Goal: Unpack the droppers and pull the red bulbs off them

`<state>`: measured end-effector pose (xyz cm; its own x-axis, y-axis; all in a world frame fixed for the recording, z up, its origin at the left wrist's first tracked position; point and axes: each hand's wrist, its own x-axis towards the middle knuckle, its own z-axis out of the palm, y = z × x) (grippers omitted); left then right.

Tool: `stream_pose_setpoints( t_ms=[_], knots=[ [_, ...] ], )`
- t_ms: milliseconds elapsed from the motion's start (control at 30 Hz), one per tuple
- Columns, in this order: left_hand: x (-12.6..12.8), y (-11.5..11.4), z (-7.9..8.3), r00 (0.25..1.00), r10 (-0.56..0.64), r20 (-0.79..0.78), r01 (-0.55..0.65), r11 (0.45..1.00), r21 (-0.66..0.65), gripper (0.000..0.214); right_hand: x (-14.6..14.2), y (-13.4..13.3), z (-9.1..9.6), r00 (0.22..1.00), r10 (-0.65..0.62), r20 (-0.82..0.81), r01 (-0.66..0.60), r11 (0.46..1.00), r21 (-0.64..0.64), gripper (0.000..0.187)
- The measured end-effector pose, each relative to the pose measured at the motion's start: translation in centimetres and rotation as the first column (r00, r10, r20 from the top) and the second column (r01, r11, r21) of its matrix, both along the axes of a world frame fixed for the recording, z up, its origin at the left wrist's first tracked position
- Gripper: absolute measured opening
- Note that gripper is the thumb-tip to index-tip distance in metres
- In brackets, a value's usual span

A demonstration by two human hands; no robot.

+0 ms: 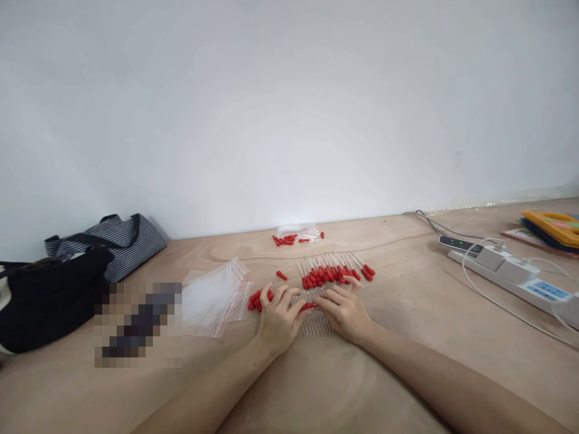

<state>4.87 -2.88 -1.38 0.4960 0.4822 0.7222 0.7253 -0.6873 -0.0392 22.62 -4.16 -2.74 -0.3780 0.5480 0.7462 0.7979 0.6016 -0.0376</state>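
Observation:
A red rubber bulb (309,306) lies level between my two hands. The fingers of my left hand (280,313) are pinched on its left end. My right hand (346,310) has its fingertips closed at the other end; whether a glass tube sits there is hidden. Beneath both hands lies a row of thin clear glass tubes (315,325). Loose red bulbs (254,301) are piled beside my left hand, partly behind its fingers. Just beyond my hands is a row of glass droppers (328,274) with red bulbs on, their tips pointing away.
Clear zip bags (212,298) lie at the left, near a striped bag (122,244) and a black bag (54,301). More red bulbs (284,240) lie by a small plastic bag (298,230) near the wall. A corded power strip (511,277) stands at the right.

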Motion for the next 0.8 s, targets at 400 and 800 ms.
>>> stream_pose_setpoints(
  t_ms=[400, 800],
  knots=[
    [-0.19, -0.49, 0.12, 0.998, 0.029, -0.048, -0.025, 0.995, 0.099, 0.008, 0.17, -0.49, 0.27, 0.993, -0.029, 0.113, 0.022, 0.998, 0.062, 0.029],
    [-0.15, -0.87, 0.51, 0.998, 0.025, -0.061, -0.019, 0.996, 0.083, 0.011, 0.6, -0.71, 0.73, 0.991, 0.007, 0.136, -0.009, 1.0, 0.016, 0.043]
  ],
)
